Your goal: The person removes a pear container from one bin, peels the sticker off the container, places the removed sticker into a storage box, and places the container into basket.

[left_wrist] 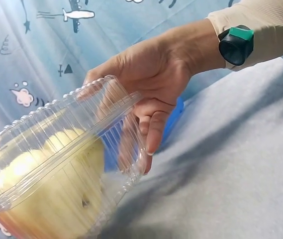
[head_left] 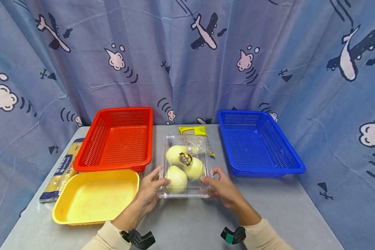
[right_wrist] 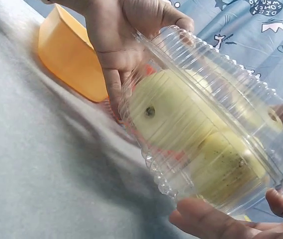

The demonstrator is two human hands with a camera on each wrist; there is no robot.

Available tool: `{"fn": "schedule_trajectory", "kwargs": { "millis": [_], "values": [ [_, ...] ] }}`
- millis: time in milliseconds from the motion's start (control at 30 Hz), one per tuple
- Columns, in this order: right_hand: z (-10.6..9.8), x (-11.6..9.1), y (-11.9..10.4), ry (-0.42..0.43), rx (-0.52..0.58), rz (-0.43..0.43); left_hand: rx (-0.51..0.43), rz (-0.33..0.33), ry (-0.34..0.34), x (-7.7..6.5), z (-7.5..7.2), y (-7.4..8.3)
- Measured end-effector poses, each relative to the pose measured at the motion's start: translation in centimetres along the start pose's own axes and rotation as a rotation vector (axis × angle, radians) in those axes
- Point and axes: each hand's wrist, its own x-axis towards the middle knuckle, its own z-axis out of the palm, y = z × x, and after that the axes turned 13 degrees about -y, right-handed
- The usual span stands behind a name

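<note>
Both hands hold a clear plastic clamshell box (head_left: 195, 191) over the middle of the table, with three round, pale yellow-green fruits (head_left: 176, 179) inside. A dark round sticker (head_left: 185, 158) shows on the lid. The left hand (head_left: 148, 191) grips the box's left side, thumb on top and fingers beneath. At the opposite side, the right hand (head_left: 223, 189) grips it the same way. The left wrist view shows the box tilted, its ridged wall over the right hand's fingers (left_wrist: 156, 130). A yellow packet (head_left: 193, 131) lies just behind the box, partly covered by it.
To the left stand a red basket (head_left: 149, 139) and, nearer, a yellow tray (head_left: 97, 198). A long yellow-and-blue package (head_left: 60, 170) lies beside them at the table's left edge. A blue basket (head_left: 265, 170) stands at the right. A printed curtain (head_left: 187, 76) hangs behind.
</note>
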Motion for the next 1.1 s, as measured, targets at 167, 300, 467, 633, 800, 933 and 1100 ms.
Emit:
{"fn": "schedule_trajectory", "kwargs": {
  "millis": [167,300,467,633,800,933,1100],
  "values": [
    [0.0,0.2,0.7,0.017,-0.009,0.01,0.003,-0.015,0.012,0.1,-0.3,-0.4],
    [0.1,0.6,1.2,0.036,-0.013,0.022,0.004,-0.025,0.033,0.3,-0.6,-0.7],
    [0.0,1.1,1.8,0.046,0.002,0.036,0.0,-0.037,0.06,0.6,-0.9,-1.1],
    [0.1,1.4,2.1,0.063,-0.01,0.055,0.0,-0.049,0.071,0.7,-1.1,-1.4],
    [0.1,1.6,2.3,0.084,-0.031,0.079,0.009,-0.046,0.07,0.8,-1.3,-1.8],
    [0.2,1.7,2.3,0.098,-0.051,0.099,0.011,-0.047,0.064,0.9,-1.4,-2.0],
    [0.3,1.7,2.3,0.111,-0.092,0.119,0.021,-0.049,0.053,0.9,-1.6,-2.3]
  ]
}}
